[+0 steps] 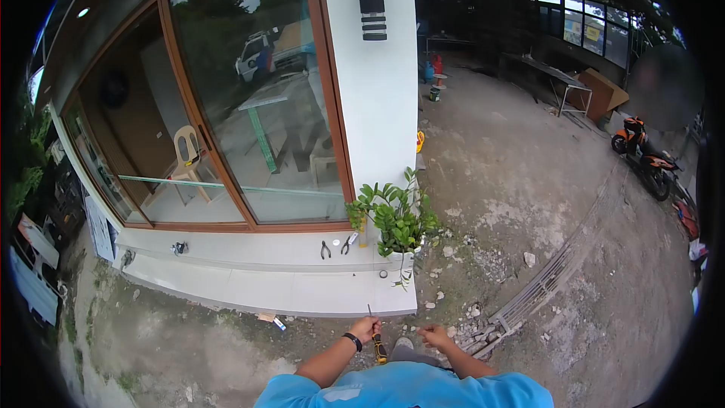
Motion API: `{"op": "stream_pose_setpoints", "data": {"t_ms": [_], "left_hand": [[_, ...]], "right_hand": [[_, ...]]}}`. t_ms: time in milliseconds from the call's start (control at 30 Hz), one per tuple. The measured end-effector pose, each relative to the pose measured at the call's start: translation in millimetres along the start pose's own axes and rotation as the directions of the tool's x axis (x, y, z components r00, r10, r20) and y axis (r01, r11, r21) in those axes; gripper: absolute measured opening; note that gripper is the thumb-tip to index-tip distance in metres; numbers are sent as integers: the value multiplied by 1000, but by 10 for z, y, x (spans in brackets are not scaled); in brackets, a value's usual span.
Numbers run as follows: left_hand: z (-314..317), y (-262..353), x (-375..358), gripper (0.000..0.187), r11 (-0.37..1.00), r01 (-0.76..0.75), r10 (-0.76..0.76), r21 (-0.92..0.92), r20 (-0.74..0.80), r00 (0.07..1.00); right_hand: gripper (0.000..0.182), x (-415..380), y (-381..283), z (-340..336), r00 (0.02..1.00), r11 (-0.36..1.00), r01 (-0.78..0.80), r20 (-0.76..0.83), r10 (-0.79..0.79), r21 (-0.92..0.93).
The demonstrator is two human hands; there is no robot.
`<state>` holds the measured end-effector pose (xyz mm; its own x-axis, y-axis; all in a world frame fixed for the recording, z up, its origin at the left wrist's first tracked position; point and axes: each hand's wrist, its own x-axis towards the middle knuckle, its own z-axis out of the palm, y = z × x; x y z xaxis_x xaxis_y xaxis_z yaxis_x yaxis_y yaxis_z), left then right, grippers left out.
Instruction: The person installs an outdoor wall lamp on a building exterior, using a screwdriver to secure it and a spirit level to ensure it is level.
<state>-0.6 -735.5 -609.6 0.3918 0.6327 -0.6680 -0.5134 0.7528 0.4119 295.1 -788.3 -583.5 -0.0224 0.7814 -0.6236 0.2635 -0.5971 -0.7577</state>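
Note:
My left hand (pixel 365 328), with a dark band at the wrist, is closed around what looks like a screwdriver. Its yellow and black handle (pixel 379 349) hangs below the fingers, and a thin dark shaft sticks up above them. To the right, apart from it, my right hand (pixel 433 337) has its fingers drawn together, pointing left; anything between them is too small to make out. Ahead of both hands is a white tiled step (pixel 302 287). On its upper level lie pliers (pixel 325 251) and a second plier-like tool (pixel 348 244).
A leafy potted plant (pixel 396 219) stands at the step's right corner, beside a white pillar (pixel 374 106). Brown-framed glass doors (pixel 257 106) rise behind the step. A metal grate (pixel 540 291) and rubble lie on the right. An orange motorcycle (pixel 646 155) is parked farther off.

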Motion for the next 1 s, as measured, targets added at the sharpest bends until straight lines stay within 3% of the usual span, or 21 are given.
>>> {"op": "stream_pose_setpoints", "data": {"t_ms": [100,167,267,367,433,467,567,633,733,833,867,967,1000], "left_hand": [[-147,-480,-373,18,998,-57,58,7,-174,983],[-85,-810,-665,22,994,-102,95,-24,-208,973],[111,-1239,-1109,20,983,-185,176,-12,-251,952],[348,-1660,-1445,18,949,-301,315,91,-287,905],[445,-2014,-1600,15,922,-357,387,151,-289,876],[411,-2176,-1686,17,894,-321,404,314,-250,880],[180,-2738,-1909,21,896,-150,245,419,-182,952],[315,-3179,-2331,24,944,44,18,326,-182,983],[275,-4026,-2748,25,932,175,-202,316,55,978],[141,-4544,-2914,22,939,-95,139,330,-112,984],[-24,-4648,-2833,17,907,-157,260,391,-226,939],[-253,-4532,-3237,14,852,-141,370,505,-388,844],[-586,-4560,-3239,19,821,-37,322,569,-409,854]], "right_hand": [[65,-590,345,342,997,999,17,74,-14,-45],[63,-1137,398,587,981,998,4,192,8,-61],[59,-1840,427,772,849,987,-134,525,66,93],[57,-2191,717,912,819,990,-103,573,27,101],[44,-2349,956,872,824,998,-64,564,54,-2],[41,-2391,1114,837,825,997,-59,561,72,-42],[32,-2758,1631,557,817,982,-60,557,153,-182],[28,-3027,1933,436,802,971,-47,571,178,-236],[22,-3592,2463,479,775,982,-69,611,162,-174],[28,-3596,3169,682,734,934,280,676,-60,-221],[34,-3601,3328,713,753,951,184,657,26,-249],[36,-3829,3824,702,675,884,422,720,-160,-200],[35,-3930,3897,745,660,866,455,732,-171,-208]]}}
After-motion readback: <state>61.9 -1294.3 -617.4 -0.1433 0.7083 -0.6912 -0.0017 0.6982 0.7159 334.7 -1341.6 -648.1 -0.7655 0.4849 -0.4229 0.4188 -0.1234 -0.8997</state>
